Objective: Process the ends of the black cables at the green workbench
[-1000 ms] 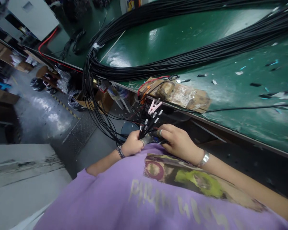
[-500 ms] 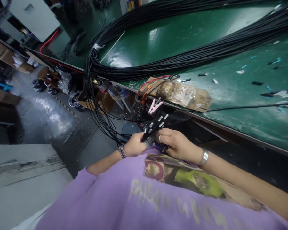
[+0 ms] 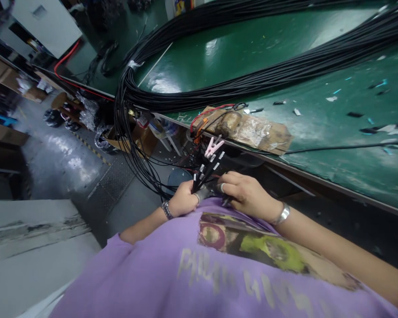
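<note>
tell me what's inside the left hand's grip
The left hand grips a bunch of black cables; their white-marked ends stick out. The stretch inside the fist is covered by the hand, so how many cables it holds can't be seen.

The table point(image 3: 252, 44) has a glossy green top, and on it a thick bundle of black cables point(image 3: 199, 100) lies in a long loop. Near the front edge rests a flat brown board point(image 3: 280, 137), of wood or perhaps cardboard; the view is not sharp enough to say. To its right, one single black cable point(image 3: 348, 148) crosses the surface, and small scraps point(image 3: 354, 115) are scattered.
</note>
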A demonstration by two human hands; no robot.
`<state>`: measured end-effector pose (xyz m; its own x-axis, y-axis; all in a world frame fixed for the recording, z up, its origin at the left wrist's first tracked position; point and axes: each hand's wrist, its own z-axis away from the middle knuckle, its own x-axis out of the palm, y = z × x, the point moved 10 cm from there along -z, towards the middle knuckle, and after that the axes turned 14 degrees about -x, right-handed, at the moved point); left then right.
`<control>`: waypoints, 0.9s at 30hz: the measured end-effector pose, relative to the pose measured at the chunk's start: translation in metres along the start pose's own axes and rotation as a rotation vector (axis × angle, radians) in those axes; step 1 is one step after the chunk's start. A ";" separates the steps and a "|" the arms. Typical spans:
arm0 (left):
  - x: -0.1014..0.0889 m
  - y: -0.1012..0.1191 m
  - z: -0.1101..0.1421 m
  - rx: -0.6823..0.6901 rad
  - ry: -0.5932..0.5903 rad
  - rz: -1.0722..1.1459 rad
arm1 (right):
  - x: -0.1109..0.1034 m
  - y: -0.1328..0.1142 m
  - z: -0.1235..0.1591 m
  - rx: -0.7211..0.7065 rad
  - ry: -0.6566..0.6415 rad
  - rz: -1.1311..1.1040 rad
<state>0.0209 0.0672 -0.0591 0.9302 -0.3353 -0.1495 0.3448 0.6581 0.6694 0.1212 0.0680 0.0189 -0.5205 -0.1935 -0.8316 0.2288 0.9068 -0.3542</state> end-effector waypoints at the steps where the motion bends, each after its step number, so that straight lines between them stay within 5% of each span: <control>1: 0.001 -0.001 0.000 -0.014 -0.010 0.011 | -0.003 0.004 0.002 0.019 0.016 0.007; 10: 0.024 0.006 -0.005 -0.069 -0.313 0.088 | -0.009 0.010 0.012 0.101 0.137 0.032; 16: 0.013 0.014 -0.004 0.024 -0.124 0.075 | -0.014 0.006 0.016 0.155 0.182 0.093; 22: 0.008 0.017 -0.001 0.122 0.027 0.055 | -0.007 0.000 0.005 0.121 0.082 0.035; 27: 0.010 0.026 0.002 0.210 0.027 0.022 | 0.002 0.035 0.013 0.420 0.231 -0.292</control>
<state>0.0386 0.0798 -0.0411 0.9410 -0.3029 -0.1508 0.2936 0.5091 0.8091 0.1388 0.0949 -0.0007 -0.7670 -0.2842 -0.5753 0.3316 0.5920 -0.7345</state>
